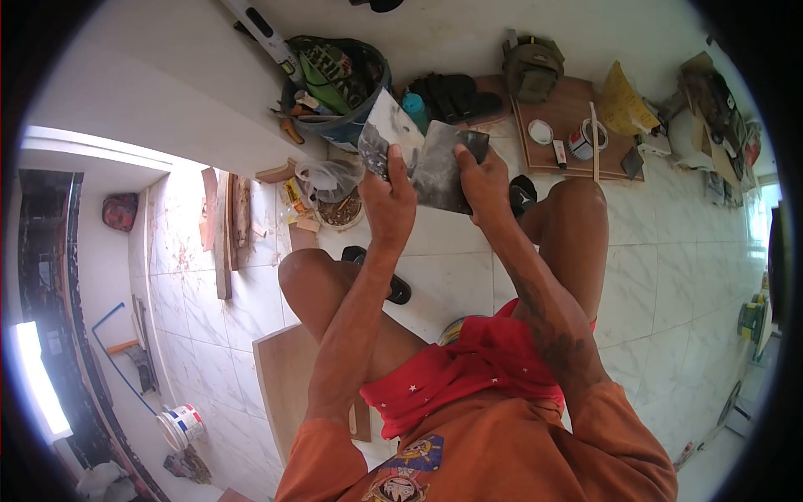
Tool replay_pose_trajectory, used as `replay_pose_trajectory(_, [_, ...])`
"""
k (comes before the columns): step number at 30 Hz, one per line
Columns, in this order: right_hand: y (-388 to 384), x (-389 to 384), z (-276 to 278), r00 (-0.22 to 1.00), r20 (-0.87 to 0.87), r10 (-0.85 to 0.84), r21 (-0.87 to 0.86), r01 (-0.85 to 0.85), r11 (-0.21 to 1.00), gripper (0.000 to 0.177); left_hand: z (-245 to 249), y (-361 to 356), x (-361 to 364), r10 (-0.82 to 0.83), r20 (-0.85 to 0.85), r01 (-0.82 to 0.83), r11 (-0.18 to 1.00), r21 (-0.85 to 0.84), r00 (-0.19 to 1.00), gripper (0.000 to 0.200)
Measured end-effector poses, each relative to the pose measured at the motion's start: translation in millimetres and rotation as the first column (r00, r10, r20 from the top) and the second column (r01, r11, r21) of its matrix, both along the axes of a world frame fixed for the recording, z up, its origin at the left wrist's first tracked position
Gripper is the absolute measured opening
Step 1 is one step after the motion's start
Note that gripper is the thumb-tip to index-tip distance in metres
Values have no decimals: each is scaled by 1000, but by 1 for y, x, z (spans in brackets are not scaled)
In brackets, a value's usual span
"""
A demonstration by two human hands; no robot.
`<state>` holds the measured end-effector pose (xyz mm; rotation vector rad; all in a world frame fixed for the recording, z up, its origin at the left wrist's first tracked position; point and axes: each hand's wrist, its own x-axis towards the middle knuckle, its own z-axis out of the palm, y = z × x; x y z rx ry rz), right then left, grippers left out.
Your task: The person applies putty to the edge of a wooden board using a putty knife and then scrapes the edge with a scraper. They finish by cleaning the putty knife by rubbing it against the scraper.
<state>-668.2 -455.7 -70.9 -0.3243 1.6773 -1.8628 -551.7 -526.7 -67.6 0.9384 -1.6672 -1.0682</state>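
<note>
My left hand (389, 203) grips a whitish, smeared flat piece (387, 125), its thumb lying on the face. In my right hand (485, 184) is a grey, dusty flat sheet (441, 167) with a dark corner, the thumb pressed on its upper edge. The two pieces are side by side above the floor, their near edges meeting or almost meeting. Fingers behind both pieces are mostly hidden.
A bucket of tools (343, 125) stands at the upper left, beside a round container of debris (339, 211). A brown board (535, 125) bears a small tub (585, 140) and a bag (533, 71). Wood strips (223, 234) lie left; a panel (288, 376) is near my leg.
</note>
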Motion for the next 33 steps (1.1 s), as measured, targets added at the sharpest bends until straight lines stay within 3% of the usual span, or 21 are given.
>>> replay_pose_trajectory(9, [-5,-5,-8,997,78,-4,15,3,1000,29,-2,0,2,-16,8,16,999,-40,1000,35])
replay_pose_trajectory(12, [-7,-6,-12,993,114,-7,22,5,1000,30,-1,1,6,-30,78,28,999,25,996,34])
replay_pose_trajectory(18, [-9,-6,-14,983,183,-23,14,20,1000,31,-5,2,2,8,5,-7,986,-165,1000,41])
replay_pose_trajectory(21, [-10,-7,-17,978,206,-27,14,25,1000,30,-4,2,4,-10,20,13,987,-160,1000,40])
replay_pose_trajectory(24, [-11,-8,-18,971,239,-16,10,14,1000,27,-4,2,7,-17,68,30,981,-194,998,39])
replay_pose_trajectory(27, [-11,-7,-17,962,272,-25,2,25,1000,26,0,2,14,-61,178,83,989,-119,982,39])
replay_pose_trajectory(30, [-6,-15,7,933,359,-11,17,5,1000,26,-2,-5,18,-3,86,18,983,-184,996,37])
replay_pose_trajectory(33, [0,-29,11,921,383,67,-61,-47,997,28,6,-8,25,-42,94,36,997,61,995,42])
